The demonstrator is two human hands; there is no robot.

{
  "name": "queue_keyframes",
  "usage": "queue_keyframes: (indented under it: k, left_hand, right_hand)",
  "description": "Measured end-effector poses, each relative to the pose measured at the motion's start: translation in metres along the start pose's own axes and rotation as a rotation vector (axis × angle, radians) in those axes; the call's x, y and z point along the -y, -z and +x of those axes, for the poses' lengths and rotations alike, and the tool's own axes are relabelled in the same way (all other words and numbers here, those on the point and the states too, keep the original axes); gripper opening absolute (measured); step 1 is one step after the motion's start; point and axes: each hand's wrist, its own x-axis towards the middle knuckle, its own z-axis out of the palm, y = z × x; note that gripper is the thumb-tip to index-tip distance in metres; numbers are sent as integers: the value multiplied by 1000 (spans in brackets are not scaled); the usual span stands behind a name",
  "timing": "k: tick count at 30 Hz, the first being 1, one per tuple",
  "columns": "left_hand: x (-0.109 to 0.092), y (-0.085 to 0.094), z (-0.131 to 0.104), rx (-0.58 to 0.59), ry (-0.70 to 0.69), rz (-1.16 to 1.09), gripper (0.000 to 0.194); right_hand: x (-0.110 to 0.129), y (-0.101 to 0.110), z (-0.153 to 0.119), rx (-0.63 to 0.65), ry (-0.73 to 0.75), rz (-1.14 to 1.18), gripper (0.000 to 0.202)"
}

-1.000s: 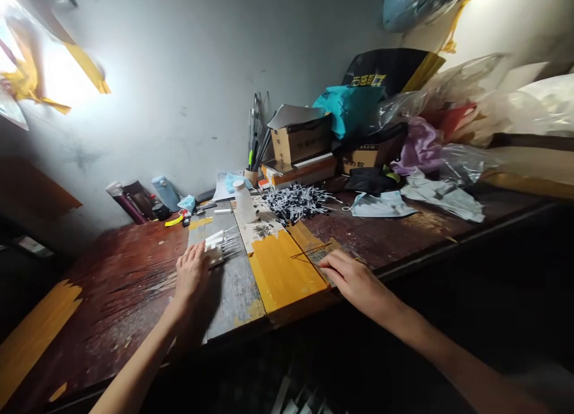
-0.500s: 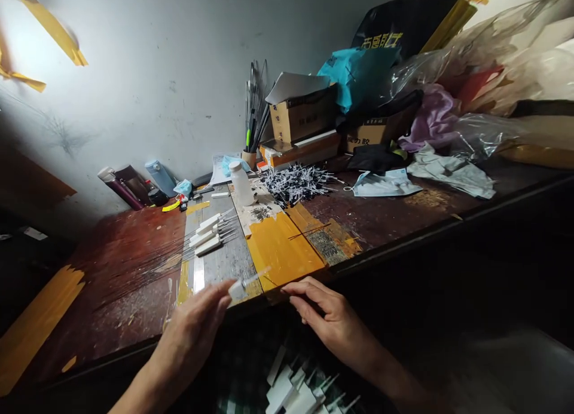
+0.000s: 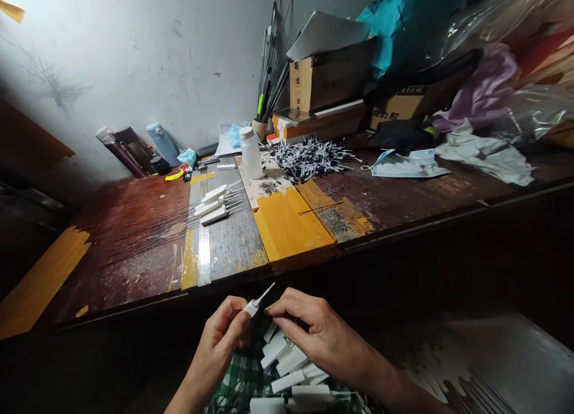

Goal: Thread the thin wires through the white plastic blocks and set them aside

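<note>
By the worktop (image 3: 410,205), gripping block (image 3: 252,309) in left hand (image 3: 222,331); pinching with right hand (image 3: 319,331), cannot tell on what; keep block still, tip (image 3: 266,293) unbent.

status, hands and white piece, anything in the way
Left hand holding white piece, thin stem angled up. Right hand close beside it, grip unclear. Similar white pieces below; nothing visibly blocking.

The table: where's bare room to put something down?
Maybe the front of the wide yellow patch, right of the grey strip, or the red tabletop between the leaning bottles and thin rods. It's crowded around the white pieces, the black-and-white pile and the boxes.
</note>
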Motion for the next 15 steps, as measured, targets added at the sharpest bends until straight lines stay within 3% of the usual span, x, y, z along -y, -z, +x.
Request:
queue_keyframes:
  k: [5, 9, 12, 15]
  left_hand:
    - [7, -10, 0, -70, -46, 129, 35]
    - [25, -17, 6, -278, -156, 189, 26]
    - [65, -17, 8, -381, -201, 308, 23]
    - [125, -18, 8, -274, -226, 588, 31]
  right_hand:
    - [-3, -7, 1, 5, -33, -65, 19]
    - [-16, -12, -10, 29, -126, -108, 18]
    - [-29, 6, -21, 49, -161, -170, 17]
    - [-41, 48, -21, -150, -104, -361, 19]
